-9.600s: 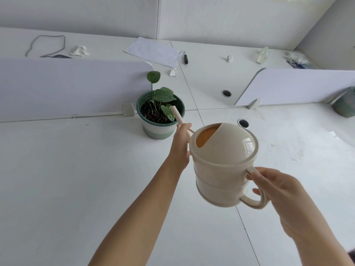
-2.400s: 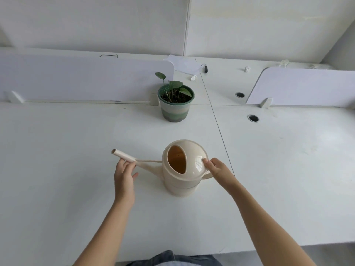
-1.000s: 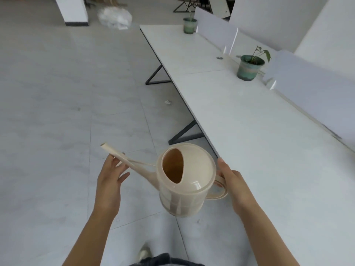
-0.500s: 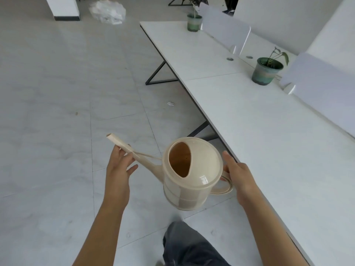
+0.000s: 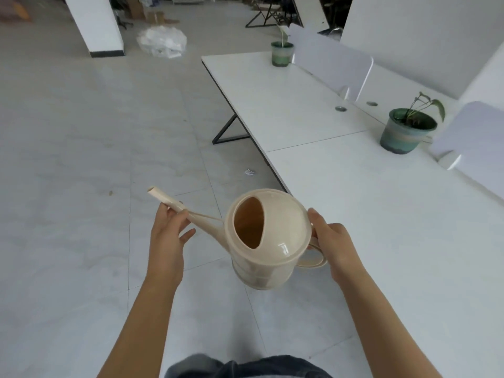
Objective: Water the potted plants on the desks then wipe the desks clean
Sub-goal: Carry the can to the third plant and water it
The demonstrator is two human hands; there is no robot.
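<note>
I carry a cream watering can (image 5: 275, 238) in the air above the floor, just left of the white desk (image 5: 368, 214). My right hand (image 5: 331, 241) grips its loop handle. My left hand (image 5: 169, 236) holds the long spout from below, thumb over it. A green-banded pot with a drooping plant (image 5: 406, 132) stands on the desk at the right, beside a divider. A second potted plant (image 5: 282, 53) sits at the far end of the desk row.
White divider panels (image 5: 335, 61) run along the back of the desks. Cable holes (image 5: 340, 108) lie near the desk seam. Black desk legs (image 5: 231, 129) angle onto the grey tiled floor. A plastic bag heap (image 5: 162, 42) and a white pillar (image 5: 95, 25) stand far off.
I have walked forward along the desk edge with the can in both hands. The nearer potted plant now sits closer and further right in view.
</note>
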